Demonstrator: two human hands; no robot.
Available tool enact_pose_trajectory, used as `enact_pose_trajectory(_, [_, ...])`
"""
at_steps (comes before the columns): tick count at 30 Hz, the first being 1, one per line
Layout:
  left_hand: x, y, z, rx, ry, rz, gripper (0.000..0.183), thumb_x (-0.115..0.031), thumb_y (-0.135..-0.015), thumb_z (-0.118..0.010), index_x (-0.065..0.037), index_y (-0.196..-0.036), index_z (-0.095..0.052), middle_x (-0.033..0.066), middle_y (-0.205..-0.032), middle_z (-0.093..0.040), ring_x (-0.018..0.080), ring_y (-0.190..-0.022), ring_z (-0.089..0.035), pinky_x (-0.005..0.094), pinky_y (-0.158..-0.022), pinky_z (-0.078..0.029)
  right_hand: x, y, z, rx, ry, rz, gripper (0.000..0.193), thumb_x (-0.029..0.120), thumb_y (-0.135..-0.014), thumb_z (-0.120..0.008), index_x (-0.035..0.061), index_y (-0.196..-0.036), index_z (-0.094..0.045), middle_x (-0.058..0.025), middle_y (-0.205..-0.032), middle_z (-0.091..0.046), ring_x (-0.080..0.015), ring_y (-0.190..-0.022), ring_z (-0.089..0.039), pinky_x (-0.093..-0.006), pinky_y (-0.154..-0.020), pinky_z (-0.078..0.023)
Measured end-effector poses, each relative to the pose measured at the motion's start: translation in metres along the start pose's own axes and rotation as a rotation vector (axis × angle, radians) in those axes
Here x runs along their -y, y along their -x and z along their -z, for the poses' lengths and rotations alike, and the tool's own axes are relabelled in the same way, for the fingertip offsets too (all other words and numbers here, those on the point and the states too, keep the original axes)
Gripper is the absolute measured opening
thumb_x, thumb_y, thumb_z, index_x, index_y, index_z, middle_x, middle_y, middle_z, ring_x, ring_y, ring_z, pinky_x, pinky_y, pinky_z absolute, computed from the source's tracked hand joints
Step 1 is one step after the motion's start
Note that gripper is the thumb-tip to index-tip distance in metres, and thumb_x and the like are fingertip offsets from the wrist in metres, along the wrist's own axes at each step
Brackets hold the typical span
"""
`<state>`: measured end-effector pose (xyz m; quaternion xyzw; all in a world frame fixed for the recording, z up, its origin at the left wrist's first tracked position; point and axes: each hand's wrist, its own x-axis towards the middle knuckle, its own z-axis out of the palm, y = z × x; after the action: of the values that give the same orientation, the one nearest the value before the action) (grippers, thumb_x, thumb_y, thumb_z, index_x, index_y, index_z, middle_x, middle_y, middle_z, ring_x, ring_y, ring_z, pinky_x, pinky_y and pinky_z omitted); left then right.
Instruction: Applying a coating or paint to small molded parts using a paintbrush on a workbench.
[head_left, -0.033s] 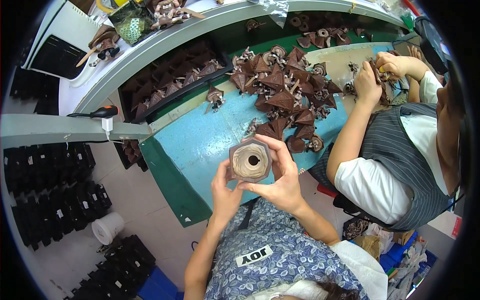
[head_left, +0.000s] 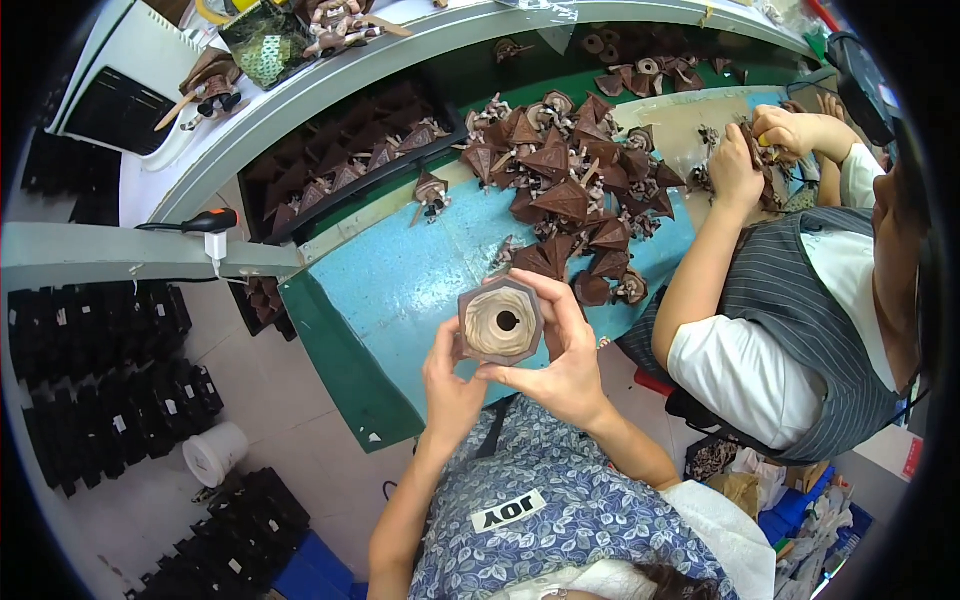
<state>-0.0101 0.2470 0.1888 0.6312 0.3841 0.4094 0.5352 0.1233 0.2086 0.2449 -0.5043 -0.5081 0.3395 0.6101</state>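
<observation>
Between my left hand (head_left: pixel 453 385) and my right hand (head_left: pixel 562 355) is a hollow, six-sided brown piece (head_left: pixel 481 345). Its wide face is turned up, showing a cream, ridged inside and a small dark hole at the bottom. My left fingers and thumb press its left and lower sides; my right hand wraps round its right side. Whatever lies under the piece is hidden. Just beyond my hands, a pile of small figurines with brown pointed, faceted tops (head_left: pixel 562 200) covers the blue mat (head_left: pixel 370 290). One similar figurine (head_left: pixel 431 195) lies apart, left of the pile.
At the right a co-worker's hands (head_left: pixel 750 150) handle a brown piece. A black tray (head_left: pixel 440 150) of brown-topped figurines stands at the back left. Black trays (head_left: pixel 110 410) are stacked on the floor, near a white bucket (head_left: pixel 215 453). A grey beam (head_left: pixel 120 255) crosses the left side.
</observation>
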Motion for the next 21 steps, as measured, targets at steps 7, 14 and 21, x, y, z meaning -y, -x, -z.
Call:
enact_pose_trajectory(7, [-0.028,-0.001,-0.009,-0.05,-0.088,-0.156,0.062,0.0,-0.064,-0.07,0.003,-0.12,-0.044,0.0158,-0.111,-0.053,0.0273,-0.1,-0.057,0.035,-0.083,-0.047,0.002,0.006,-0.001,-0.027,0.066,-0.055,0.085,0.005,-0.058,-0.083,-0.0015,-0.128,-0.035,-0.0116,-0.121,-0.049,-0.0191,-0.114,-0.048,-0.0317,-0.097,-0.039])
enact_pose_trajectory(14, [-0.034,0.0,-0.015,-0.108,-0.236,-0.299,0.063,-0.002,-0.06,-0.072,0.002,-0.119,-0.048,0.0172,-0.115,-0.049,0.0329,-0.106,-0.051,0.0385,-0.088,-0.043,-0.003,0.021,-0.005,-0.059,0.017,-0.073,0.077,0.008,-0.061,-0.08,0.0,-0.126,-0.038,-0.0123,-0.12,-0.048,-0.021,-0.112,-0.049,-0.0321,-0.094,-0.041])
enact_pose_trajectory(21, [-0.036,0.0,-0.013,-0.073,-0.229,-0.294,0.063,-0.007,-0.063,-0.073,0.002,-0.12,-0.048,0.0157,-0.117,-0.048,0.0321,-0.107,-0.051,0.0379,-0.089,-0.043,-0.004,0.027,-0.007,-0.018,-0.114,-0.137,0.081,0.009,-0.062,-0.081,0.0013,-0.128,-0.036,-0.0114,-0.122,-0.046,-0.0197,-0.112,-0.049,-0.0316,-0.092,-0.043])
